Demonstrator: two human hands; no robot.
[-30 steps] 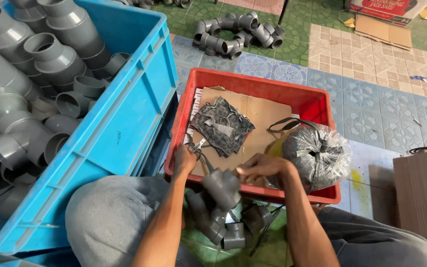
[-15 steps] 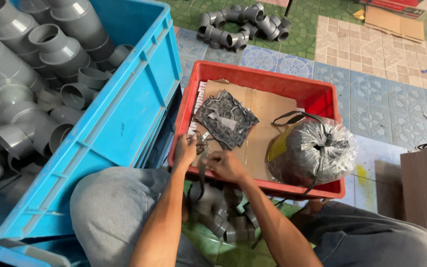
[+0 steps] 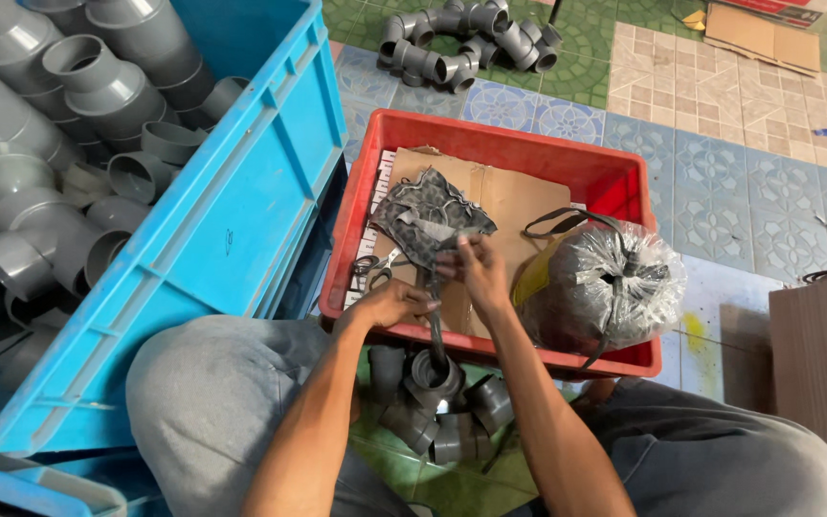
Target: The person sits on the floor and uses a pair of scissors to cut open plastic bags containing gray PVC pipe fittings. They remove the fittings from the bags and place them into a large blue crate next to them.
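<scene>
A big blue plastic crate (image 3: 232, 230) heaped with grey pipe fittings sits at my left, and a red plastic tray (image 3: 567, 163) lined with cardboard lies ahead of my knees. Over its near edge, my right hand (image 3: 476, 273) pinches a thin black strap (image 3: 435, 330), and my left hand (image 3: 394, 304) is curled shut around it lower down. The strap runs down to a bundle of small grey pipe fittings (image 3: 437, 407) between my legs; I judge a loose grip could let it slip and scatter them.

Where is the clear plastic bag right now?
Head view: the clear plastic bag sits in the red plastic crate's right end, right of the brown cardboard sheet.
</scene>
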